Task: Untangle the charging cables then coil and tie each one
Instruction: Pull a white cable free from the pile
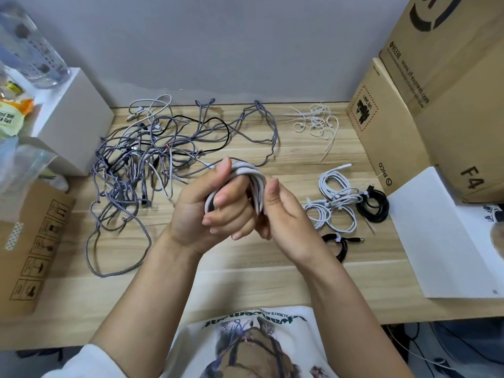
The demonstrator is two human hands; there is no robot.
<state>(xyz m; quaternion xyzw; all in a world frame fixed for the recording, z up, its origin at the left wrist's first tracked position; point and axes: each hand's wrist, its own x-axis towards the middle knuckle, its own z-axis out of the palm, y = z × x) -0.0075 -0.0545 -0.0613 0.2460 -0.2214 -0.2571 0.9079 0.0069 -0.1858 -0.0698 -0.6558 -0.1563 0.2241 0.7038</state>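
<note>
Pale wooden desk [245, 274]: four tied coils [346, 205] lie right, beside loose white zip ties [313, 121]. Left hand [210, 205] and right hand [283, 216] clutch a white cable coil [252, 177], untied. Grey braided tangle [141, 159] remains left, so roughly half seems done.

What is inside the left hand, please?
The left hand grips a coiled white cable, with the right hand touching it. The coil's lower part and ends are covered by fingers.

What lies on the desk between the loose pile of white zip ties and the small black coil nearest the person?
In the head view, between the white zip ties and the small black coil lie tied white cable coils, beside a larger black coil.
</note>
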